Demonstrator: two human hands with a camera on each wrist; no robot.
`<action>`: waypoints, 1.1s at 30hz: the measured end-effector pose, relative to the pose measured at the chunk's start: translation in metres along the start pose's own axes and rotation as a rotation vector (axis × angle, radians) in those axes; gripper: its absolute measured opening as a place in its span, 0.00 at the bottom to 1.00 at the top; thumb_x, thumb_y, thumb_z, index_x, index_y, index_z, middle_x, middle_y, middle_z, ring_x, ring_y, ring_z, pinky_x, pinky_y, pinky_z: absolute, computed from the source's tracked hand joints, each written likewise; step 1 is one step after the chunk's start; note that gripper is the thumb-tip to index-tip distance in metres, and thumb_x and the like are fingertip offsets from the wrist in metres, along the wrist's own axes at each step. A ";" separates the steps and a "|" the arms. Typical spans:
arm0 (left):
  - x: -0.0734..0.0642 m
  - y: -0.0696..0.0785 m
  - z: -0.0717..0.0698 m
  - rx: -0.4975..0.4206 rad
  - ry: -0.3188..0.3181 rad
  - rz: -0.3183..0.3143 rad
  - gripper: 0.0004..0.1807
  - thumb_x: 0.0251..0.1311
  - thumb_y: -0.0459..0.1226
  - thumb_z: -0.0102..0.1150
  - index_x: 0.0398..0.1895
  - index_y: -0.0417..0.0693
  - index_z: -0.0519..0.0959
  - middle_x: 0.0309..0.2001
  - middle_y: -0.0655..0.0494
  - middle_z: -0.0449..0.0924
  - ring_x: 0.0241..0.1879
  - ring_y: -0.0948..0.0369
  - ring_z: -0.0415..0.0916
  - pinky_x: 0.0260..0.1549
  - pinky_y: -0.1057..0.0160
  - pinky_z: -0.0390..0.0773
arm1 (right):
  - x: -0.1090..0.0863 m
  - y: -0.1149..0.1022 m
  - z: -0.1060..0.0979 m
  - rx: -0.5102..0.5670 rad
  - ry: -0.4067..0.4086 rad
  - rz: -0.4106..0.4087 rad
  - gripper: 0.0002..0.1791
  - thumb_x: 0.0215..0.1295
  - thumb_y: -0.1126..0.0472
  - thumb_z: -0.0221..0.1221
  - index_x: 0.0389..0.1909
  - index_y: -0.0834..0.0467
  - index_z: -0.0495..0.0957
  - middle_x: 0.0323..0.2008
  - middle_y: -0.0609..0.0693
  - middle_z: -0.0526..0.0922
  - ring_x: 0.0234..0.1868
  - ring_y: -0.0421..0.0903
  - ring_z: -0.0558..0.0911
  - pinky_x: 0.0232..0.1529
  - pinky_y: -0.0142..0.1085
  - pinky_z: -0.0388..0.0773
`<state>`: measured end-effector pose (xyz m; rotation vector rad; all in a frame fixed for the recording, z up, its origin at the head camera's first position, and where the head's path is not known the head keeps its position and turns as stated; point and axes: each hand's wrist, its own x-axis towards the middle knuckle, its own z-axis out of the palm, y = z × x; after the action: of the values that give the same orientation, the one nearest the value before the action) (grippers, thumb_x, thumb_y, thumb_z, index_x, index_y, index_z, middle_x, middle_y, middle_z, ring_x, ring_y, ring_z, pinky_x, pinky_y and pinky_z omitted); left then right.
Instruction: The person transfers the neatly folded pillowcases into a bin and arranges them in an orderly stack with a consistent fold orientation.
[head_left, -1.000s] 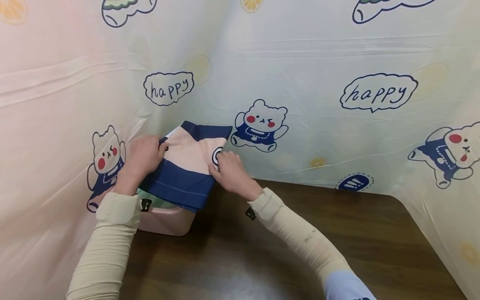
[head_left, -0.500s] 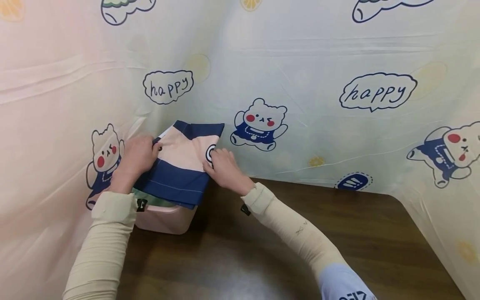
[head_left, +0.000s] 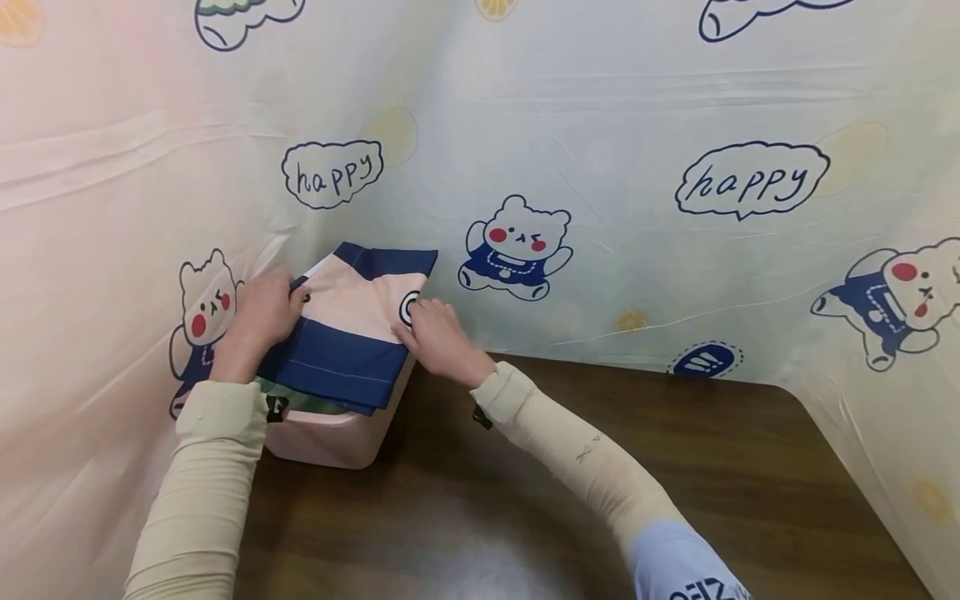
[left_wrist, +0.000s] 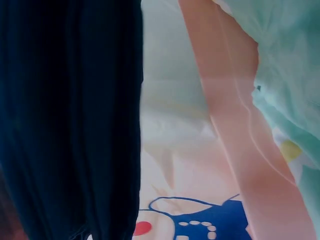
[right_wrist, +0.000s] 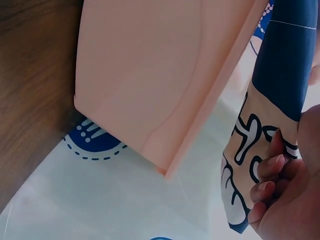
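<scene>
A folded navy-and-peach cloth (head_left: 347, 293) with bold black-and-white print is stretched between both hands over a pink bin (head_left: 318, 442). My left hand (head_left: 264, 310) grips its left edge, thumb on top. At the right edge, my right hand (head_left: 438, 335) pinches it beside a round black-and-white mark. The right wrist view shows curled fingers (right_wrist: 270, 167) against the printed side of the cloth (right_wrist: 286, 65). Inside the bin lies mint-green fabric (left_wrist: 290, 65), mostly covered by the cloth in the head view. The left wrist view shows the cloth's dark folds but not the left hand.
The bin stands on a dark wooden table (head_left: 480, 483), near its back left corner. A pale curtain (head_left: 615, 150) printed with bears and "happy" bubbles closes in the back and both sides. Small black devices (head_left: 482, 417) sit at the wrists.
Both hands have shifted left with the cloth, bringing it further over the bin. More of the bin's right side now shows. Both grips look the same.
</scene>
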<state>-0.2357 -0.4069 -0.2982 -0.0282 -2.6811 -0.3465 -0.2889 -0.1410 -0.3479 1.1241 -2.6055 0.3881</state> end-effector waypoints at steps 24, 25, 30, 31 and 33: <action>0.001 -0.036 0.006 0.006 -0.017 -0.072 0.22 0.77 0.40 0.44 0.29 0.31 0.73 0.28 0.30 0.75 0.34 0.31 0.73 0.32 0.41 0.66 | 0.020 -0.018 0.019 -0.030 -0.027 0.007 0.20 0.80 0.49 0.46 0.33 0.56 0.77 0.30 0.48 0.77 0.37 0.46 0.77 0.38 0.37 0.71; 0.001 -0.035 0.006 0.005 -0.014 -0.070 0.22 0.77 0.40 0.44 0.29 0.31 0.73 0.29 0.29 0.75 0.34 0.30 0.73 0.33 0.40 0.67 | 0.021 -0.017 0.020 -0.034 -0.026 0.008 0.20 0.80 0.49 0.46 0.33 0.56 0.77 0.30 0.48 0.77 0.37 0.46 0.78 0.39 0.37 0.72; 0.003 -0.034 0.008 -0.001 -0.006 -0.072 0.21 0.77 0.39 0.45 0.30 0.30 0.75 0.29 0.29 0.76 0.36 0.30 0.74 0.35 0.39 0.67 | 0.025 -0.015 0.023 -0.047 -0.030 0.001 0.20 0.81 0.49 0.46 0.34 0.56 0.78 0.30 0.48 0.78 0.35 0.44 0.78 0.38 0.37 0.72; 0.003 -0.035 0.007 0.001 -0.010 -0.075 0.20 0.76 0.39 0.45 0.30 0.30 0.75 0.29 0.30 0.76 0.36 0.31 0.73 0.35 0.39 0.67 | 0.025 -0.016 0.022 -0.048 -0.035 -0.002 0.20 0.81 0.48 0.46 0.35 0.57 0.79 0.30 0.48 0.78 0.35 0.44 0.78 0.38 0.37 0.72; 0.001 -0.036 0.006 0.007 -0.020 -0.082 0.20 0.76 0.38 0.45 0.30 0.31 0.75 0.28 0.31 0.76 0.35 0.32 0.73 0.35 0.40 0.66 | 0.025 -0.018 0.022 -0.045 -0.048 -0.011 0.21 0.81 0.48 0.46 0.38 0.58 0.80 0.31 0.48 0.79 0.36 0.44 0.78 0.39 0.37 0.72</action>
<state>-0.2421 -0.4404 -0.3118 0.0813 -2.7082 -0.3639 -0.2958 -0.1773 -0.3569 1.1458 -2.6348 0.3028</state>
